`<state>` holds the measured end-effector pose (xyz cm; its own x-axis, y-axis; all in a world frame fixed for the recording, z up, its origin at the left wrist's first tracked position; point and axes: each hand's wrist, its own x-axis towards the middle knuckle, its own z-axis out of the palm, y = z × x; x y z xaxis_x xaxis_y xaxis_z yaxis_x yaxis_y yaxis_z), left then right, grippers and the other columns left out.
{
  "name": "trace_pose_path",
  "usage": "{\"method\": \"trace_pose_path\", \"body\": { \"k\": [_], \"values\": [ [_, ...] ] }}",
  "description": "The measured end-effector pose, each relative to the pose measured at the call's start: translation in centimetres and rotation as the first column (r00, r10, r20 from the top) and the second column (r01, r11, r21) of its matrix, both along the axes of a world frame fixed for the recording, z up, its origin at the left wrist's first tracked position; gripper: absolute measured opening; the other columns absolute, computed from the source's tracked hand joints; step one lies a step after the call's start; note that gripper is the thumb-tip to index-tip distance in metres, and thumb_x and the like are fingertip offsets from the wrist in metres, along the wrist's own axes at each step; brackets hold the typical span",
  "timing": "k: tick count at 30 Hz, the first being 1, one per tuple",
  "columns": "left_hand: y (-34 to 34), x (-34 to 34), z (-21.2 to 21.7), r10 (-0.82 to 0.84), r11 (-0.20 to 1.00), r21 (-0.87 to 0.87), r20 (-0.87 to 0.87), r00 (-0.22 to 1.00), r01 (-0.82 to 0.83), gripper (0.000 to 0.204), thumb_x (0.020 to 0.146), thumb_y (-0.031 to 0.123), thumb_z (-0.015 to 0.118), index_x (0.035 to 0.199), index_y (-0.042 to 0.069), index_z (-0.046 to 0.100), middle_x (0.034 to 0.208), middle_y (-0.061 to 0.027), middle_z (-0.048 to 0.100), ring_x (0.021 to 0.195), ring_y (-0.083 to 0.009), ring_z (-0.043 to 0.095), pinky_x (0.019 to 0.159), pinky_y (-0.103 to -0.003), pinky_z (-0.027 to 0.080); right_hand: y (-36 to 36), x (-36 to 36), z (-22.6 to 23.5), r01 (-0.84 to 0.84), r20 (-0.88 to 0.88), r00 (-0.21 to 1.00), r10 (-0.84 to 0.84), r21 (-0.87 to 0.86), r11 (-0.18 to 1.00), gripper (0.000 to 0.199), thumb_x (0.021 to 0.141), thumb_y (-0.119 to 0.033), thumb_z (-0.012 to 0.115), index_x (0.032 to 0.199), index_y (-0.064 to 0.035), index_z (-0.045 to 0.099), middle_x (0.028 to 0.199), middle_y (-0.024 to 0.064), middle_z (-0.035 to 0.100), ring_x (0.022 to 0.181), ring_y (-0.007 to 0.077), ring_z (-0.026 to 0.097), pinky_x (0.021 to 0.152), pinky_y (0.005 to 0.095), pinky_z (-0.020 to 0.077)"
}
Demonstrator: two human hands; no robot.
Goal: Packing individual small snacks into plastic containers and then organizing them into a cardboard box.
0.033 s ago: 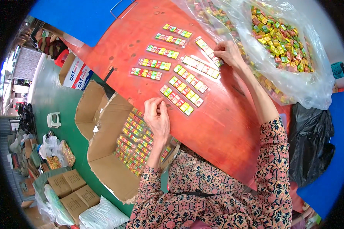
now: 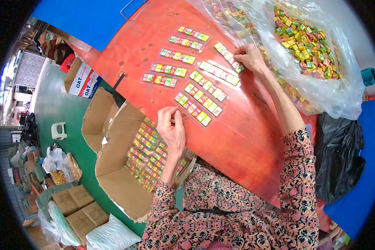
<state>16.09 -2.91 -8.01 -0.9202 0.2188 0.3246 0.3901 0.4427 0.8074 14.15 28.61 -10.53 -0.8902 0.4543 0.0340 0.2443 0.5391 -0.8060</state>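
Observation:
My right hand (image 2: 249,57) is at the far right end of the rows on the red table, fingers bent and pressed together on the edge of a clear strip pack (image 2: 228,57) of small coloured blocks. Beside it lie a paler, shiny strip pack (image 2: 219,73) and three more packs (image 2: 208,85) in slanting rows. Several similar packs (image 2: 170,70) lie farther left. My left hand (image 2: 171,128) hovers by the table's near left edge, fingers curled in, with nothing visible in them. Below it, an open cardboard box (image 2: 116,160) holds many filled packs (image 2: 148,156).
A large clear plastic bag (image 2: 337,93) of loose small wrapped blocks (image 2: 304,46) stands at the table's right, above a black bag (image 2: 337,154). On the green floor at left are a white stool (image 2: 58,131), closed cartons (image 2: 81,204) and a printed carton (image 2: 84,81).
The strip pack at my right hand has shifted very slightly to the right. My left hand has stayed in place.

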Motion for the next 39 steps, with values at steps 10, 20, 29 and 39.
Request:
{"method": "trace_pose_path", "body": {
  "k": [10, 20, 29, 39],
  "values": [
    [-0.3, -0.1, -0.1, 0.012, 1.0, 0.012, 0.002, 1.0, -0.012, 0.008, 0.081, 0.0, 0.056, 0.087, -0.001, 0.062, 0.089, -0.0062, 0.055, 0.071, -0.0109, 0.051, 0.058, -0.024, 0.042, -0.7, 1.1, 2.9, -0.203, 0.061, 0.957, 0.284, -0.558, 0.804, 0.006, 0.079, -0.011, 0.064, 0.079, -0.0048, 0.065, 0.067, -0.0031, 0.058, 0.06, 0.0043, 0.051, 0.053, 0.0207, 0.0403],
    [-0.3, -0.1, -0.1, 0.006, 1.0, 0.024, 0.013, 1.0, -0.006, 0.008, 0.081, -0.001, 0.057, 0.087, -0.001, 0.062, 0.09, -0.0064, 0.056, 0.073, -0.0116, 0.053, 0.059, -0.023, 0.043, -4.9, 2.0, 1.7, -0.166, 0.024, 0.986, 0.166, -0.002, 0.986, 0.017, 0.072, -0.014, 0.063, 0.076, 0.0027, 0.063, 0.062, 0.0082, 0.06, 0.058, 0.015, 0.056, 0.055, 0.0302, 0.0436],
    [-0.7, -1.4, -0.1, -0.072, 0.987, 0.147, 0.073, 0.995, 0.061, 0.008, 0.082, 0.001, 0.056, 0.088, -0.002, 0.061, 0.089, -0.0056, 0.055, 0.067, -0.0091, 0.054, 0.054, -0.022, 0.044, -5.7, 3.9, 2.7, -0.089, 0.1, 0.991, 0.092, -0.037, 0.995, 0.019, 0.068, -0.017, 0.067, 0.068, 0.0017, 0.062, 0.059, 0.0096, 0.06, 0.058, 0.0165, 0.058, 0.055, 0.0321, 0.0445],
    [0.1, -1.4, 1.2, -0.057, 0.998, 0.023, 0.033, 0.998, 0.056, 0.011, 0.083, 0.002, 0.056, 0.092, -0.002, 0.06, 0.089, -0.006, 0.054, 0.068, -0.0104, 0.054, 0.057, -0.023, 0.045, -5.0, 6.3, 2.1, 0.012, 0.078, 0.997, 0.006, -0.227, 0.974, 0.014, 0.068, -0.01, 0.069, 0.065, -0.0003, 0.06, 0.059, 0.0066, 0.06, 0.053, 0.0123, 0.056, 0.048, 0.0278, 0.0419]
  ]
}}
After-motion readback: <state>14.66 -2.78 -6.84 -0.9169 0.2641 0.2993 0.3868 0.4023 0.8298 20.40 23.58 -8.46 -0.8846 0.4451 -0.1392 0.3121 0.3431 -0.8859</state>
